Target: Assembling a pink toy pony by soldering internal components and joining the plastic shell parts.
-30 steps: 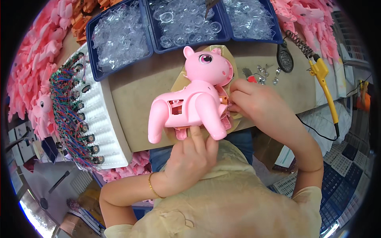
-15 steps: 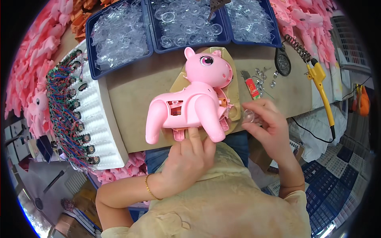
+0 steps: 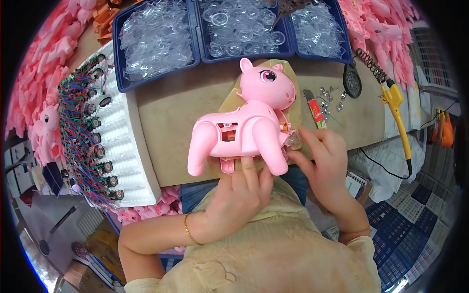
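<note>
A pink toy pony (image 3: 244, 129) lies on its side on a tan pad (image 3: 229, 103), head toward the far right and legs toward me. Its side has a rectangular opening showing orange inside, and the chest end gapes. My left hand (image 3: 242, 190) steadies the body at its lower edge, index finger pressed near the belly and the other fingers curled. Between thumb and fingers, my right hand (image 3: 325, 156) grips a clear round plastic piece (image 3: 293, 140) against the open chest end. The fingers partly cover that contact.
Blue trays (image 3: 246, 58) of clear plastic parts line the back. On the left, a white foam tray (image 3: 128, 161) carries wired round components (image 3: 100, 153). A red-handled blade (image 3: 316, 112) lies beside small metal parts (image 3: 340, 106). A yellow soldering iron (image 3: 394, 100) hangs right; pink parts (image 3: 36, 78) are heaped left.
My right hand has moved left, bringing the clear round piece from beside the pony to its open chest end. My left hand stays on the body; the whole view has shifted slightly.
</note>
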A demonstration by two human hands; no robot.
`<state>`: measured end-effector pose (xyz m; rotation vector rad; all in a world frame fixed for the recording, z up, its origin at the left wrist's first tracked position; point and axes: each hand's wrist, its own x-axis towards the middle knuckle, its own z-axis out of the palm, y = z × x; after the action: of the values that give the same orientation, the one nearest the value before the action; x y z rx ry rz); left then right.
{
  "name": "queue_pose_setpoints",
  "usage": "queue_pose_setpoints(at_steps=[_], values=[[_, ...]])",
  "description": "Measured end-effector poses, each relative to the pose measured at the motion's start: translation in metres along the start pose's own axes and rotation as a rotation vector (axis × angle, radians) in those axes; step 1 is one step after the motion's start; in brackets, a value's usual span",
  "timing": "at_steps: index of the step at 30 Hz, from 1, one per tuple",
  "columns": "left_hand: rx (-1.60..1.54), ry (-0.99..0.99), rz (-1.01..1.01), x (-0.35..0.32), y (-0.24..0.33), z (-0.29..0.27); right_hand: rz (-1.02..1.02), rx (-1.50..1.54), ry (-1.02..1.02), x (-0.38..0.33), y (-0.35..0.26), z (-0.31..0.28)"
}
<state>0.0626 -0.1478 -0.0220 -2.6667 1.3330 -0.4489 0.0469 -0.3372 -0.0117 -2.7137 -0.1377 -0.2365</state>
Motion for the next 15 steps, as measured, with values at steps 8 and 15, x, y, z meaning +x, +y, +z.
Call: queue_pose_setpoints(at_steps=[8,15], values=[[-0.060,0.085,-0.025,-0.005,0.004,0.006,0.012,0.290,-0.033,0.038,0.002,-0.041],[0.021,0.024,-0.004,-0.004,0.003,0.002,-0.591,0.107,-0.452,0.122,-0.045,-0.018]])
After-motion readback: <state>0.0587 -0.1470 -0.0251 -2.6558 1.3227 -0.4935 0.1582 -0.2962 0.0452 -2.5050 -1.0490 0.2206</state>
